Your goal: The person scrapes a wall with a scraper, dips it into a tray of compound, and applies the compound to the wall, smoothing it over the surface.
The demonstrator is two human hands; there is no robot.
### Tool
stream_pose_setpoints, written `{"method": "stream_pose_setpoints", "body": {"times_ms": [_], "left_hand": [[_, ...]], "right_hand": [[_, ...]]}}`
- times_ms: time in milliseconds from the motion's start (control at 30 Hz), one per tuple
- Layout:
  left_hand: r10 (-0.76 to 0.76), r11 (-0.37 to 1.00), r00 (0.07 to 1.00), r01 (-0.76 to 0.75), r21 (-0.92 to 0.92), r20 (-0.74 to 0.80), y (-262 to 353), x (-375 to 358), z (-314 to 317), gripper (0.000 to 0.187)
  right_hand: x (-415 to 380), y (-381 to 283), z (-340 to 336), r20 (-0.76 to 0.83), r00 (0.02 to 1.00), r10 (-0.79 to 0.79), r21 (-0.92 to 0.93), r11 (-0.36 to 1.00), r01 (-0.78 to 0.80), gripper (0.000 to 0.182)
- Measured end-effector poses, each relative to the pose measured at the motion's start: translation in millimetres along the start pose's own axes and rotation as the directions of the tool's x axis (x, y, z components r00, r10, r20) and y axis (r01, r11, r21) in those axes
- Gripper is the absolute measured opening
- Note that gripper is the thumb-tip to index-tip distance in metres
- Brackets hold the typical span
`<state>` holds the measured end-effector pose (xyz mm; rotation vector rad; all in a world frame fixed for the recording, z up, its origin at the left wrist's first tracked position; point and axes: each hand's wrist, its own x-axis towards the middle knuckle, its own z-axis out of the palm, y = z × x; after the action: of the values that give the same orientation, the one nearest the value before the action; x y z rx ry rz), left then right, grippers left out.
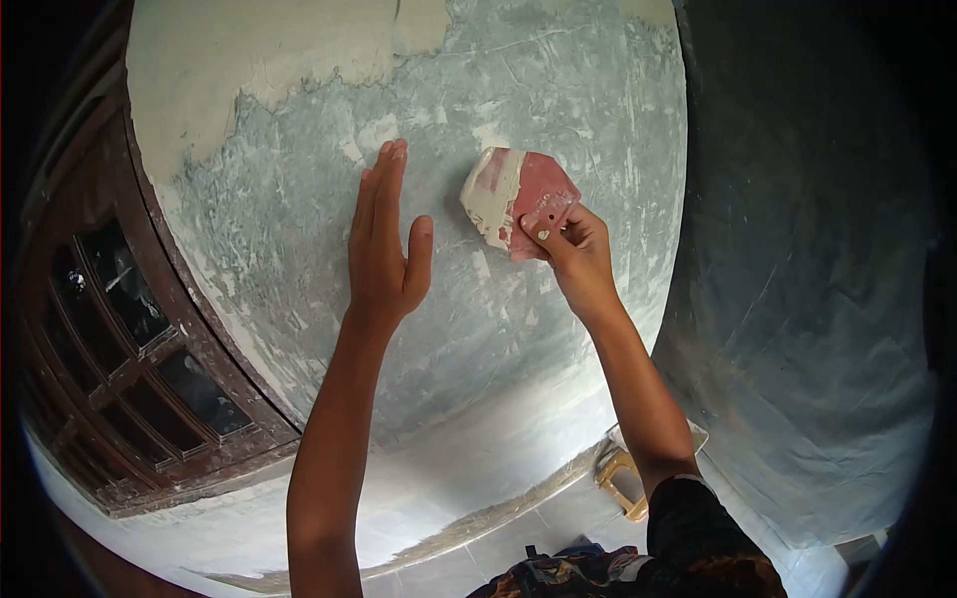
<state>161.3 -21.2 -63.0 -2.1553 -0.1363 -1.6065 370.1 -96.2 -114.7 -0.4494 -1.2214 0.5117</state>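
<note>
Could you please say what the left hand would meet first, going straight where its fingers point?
The left hand would likely reach the cream coating higher on the wall; depth is unclear.

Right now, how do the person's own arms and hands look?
The left hand and right hand wear no gloves or watches. Both forearms are bare. A dark sleeve with orange-brown patterning shows on the right arm; no left sleeve shows.

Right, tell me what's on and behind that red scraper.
Pale paste covers part of the red scraper. Behind is the grey wall; the patch directly behind and the scraper's far side are covered.
</note>
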Motion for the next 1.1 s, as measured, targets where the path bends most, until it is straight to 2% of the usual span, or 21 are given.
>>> {"method": "stream_pose_setpoints", "body": {"times_ms": [67,167,200,233,267,300,367,400,467,500,700,900,933,1000,1100], "left_hand": [[0.037,0.998,0.999,-0.036,0.047,-0.019,-12,20,-10,0.055],[0.098,0.988,0.992,-0.087,0.127,-0.08,-30,49,-26,0.054],[0.099,0.987,0.991,-0.087,0.132,-0.087,-37,57,-31,0.054],[0.131,0.977,0.987,-0.114,0.18,-0.09,-45,65,-36,0.054],[0.163,0.964,0.982,-0.139,0.226,-0.092,-53,70,-41,0.053],[0.142,0.965,0.987,-0.121,0.233,-0.075,-60,74,-45,0.053],[0.161,0.949,0.984,-0.132,0.287,-0.08,-74,74,-49,0.053],[0.174,0.93,0.982,-0.139,0.339,-0.077,-81,75,-49,0.054],[0.191,0.921,0.976,-0.143,0.361,-0.1,-79,75,-47,0.055],[0.203,0.913,0.973,-0.148,0.38,-0.108,-78,75,-46,0.056],[0.183,0.914,0.979,-0.133,0.384,-0.096,-77,73,-47,0.057],[0.179,0.911,0.979,-0.128,0.392,-0.095,-78,73,-46,0.056],[0.18,0.911,0.979,-0.13,0.391,-0.093,-78,73,-47,0.056],[0.183,0.908,0.979,-0.131,0.397,-0.095,-79,73,-47,0.056],[0.177,0.913,0.98,-0.127,0.387,-0.095,-78,73,-47,0.056]], "right_hand": [[23,-12,9,0.026,0.998,-0.057,-0.028,0.998,0.057,0.019],[62,-30,27,0.033,0.961,-0.274,-0.134,0.952,0.276,0.019],[78,-35,33,0.041,0.96,-0.279,-0.133,0.95,0.281,0.019],[96,-40,40,0.041,0.888,-0.457,-0.331,0.833,0.444,0.02],[112,-46,47,0.078,0.784,-0.616,-0.512,0.65,0.562,0.022],[127,-54,53,0.084,0.778,-0.622,-0.512,0.643,0.57,0.022],[156,-66,64,0.265,0.593,-0.76,-0.717,0.256,0.648,0.028],[171,-68,69,0.271,0.586,-0.764,-0.716,0.247,0.653,0.028],[202,-72,77,0.405,0.383,-0.83,-0.755,-0.068,0.652,0.032],[215,-72,80,0.449,0.358,-0.819,-0.762,-0.142,0.632,0.034],[243,-66,90,0.507,0.345,-0.79,-0.788,-0.261,0.558,0.035],[244,-45,88,0.552,0.342,-0.761,-0.767,-0.303,0.565,0.037],[235,-40,86,0.55,0.344,-0.761,-0.769,-0.302,0.563,0.037],[206,-29,82,0.53,0.429,-0.731,-0.775,-0.211,0.596,0.039],[168,-14,77,0.559,0.45,-0.696,-0.729,-0.155,0.666,0.04]]}}
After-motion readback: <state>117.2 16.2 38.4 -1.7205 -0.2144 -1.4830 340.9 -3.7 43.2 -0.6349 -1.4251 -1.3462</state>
